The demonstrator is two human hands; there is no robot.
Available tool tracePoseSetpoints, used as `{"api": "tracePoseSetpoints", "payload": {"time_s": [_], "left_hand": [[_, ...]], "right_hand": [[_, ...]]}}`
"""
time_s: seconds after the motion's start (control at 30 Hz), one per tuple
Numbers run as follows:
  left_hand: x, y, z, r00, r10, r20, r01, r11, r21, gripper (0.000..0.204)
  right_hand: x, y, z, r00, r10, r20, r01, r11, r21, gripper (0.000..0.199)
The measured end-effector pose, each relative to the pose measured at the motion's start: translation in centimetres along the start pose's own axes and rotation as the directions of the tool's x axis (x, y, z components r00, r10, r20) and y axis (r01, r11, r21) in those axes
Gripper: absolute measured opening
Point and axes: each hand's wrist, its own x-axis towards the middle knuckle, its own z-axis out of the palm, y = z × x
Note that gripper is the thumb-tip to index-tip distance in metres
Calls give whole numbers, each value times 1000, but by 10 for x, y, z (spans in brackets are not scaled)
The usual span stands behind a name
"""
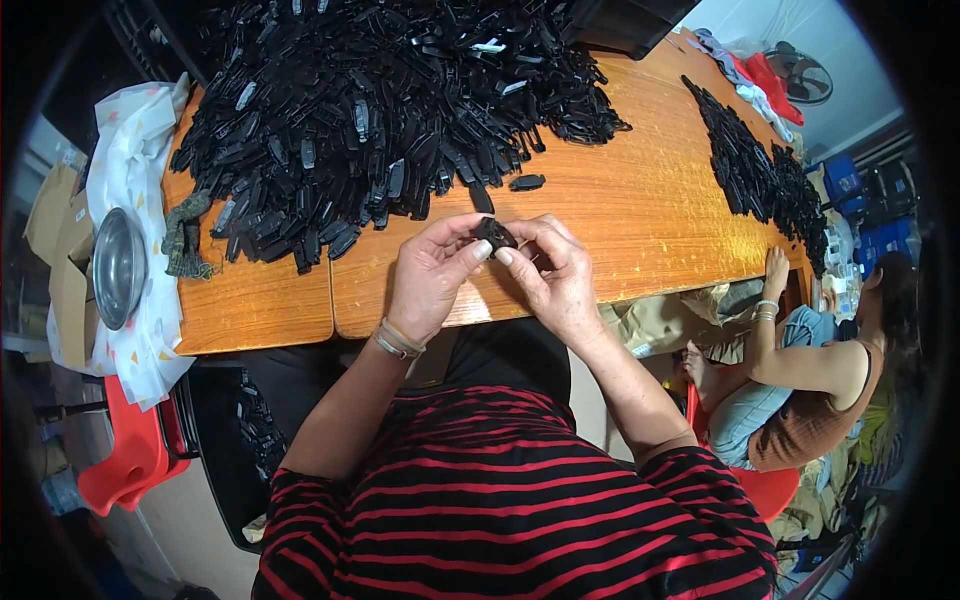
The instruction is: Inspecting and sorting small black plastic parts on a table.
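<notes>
The left hand [432, 270] is working just above the near edge of a brown wood-grain table [640, 200], its thumb and forefinger closing in a pinch on a small black plastic part [494, 236]. The right hand [553, 268] is pinching the same part from its other side, thumb against forefinger, the remaining fingers curling inward. The part is therefore sitting between both sets of fingertips, over the table's near edge.

A large heap of glossy black plastic pieces [370, 110] is covering the table's far left portion; one oval black piece [527, 183] is lying apart, just beside it. A long, narrow pile of black pieces [750, 170] is running along the table's right side.

Containers: below the table's near left edge, a black open tray [215, 450] is holding further black pieces [258, 425]. At the table's far edge, a dark box-shaped container [625, 25] is standing partly out of view, its contents hidden. Left of the table, a round, shiny grey dish [120, 268] is resting against a white patterned plastic sheet [135, 150]. Right of the table, a co-worker [805, 400] is sitting, one hand touching its edge.
</notes>
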Motion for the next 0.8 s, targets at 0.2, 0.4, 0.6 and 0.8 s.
{"api": "tracePoseSetpoints", "payload": {"time_s": [0.2,0.4,0.6,0.8], "left_hand": [[1,1,4,1000,30,10,-29,999,-31,29],[2,-2,1,992,118,38,-118,993,4,30],[-4,1,6,984,174,32,-176,981,84,36],[-14,-14,15,975,216,-43,-209,969,129,34]], "right_hand": [[-4,0,0,998,34,-49,-30,996,90,20],[-4,1,-2,999,-6,-34,7,999,32,20],[-5,0,7,987,-133,-90,129,991,-48,20],[-17,6,21,950,-287,-125,256,941,-219,34]]}}
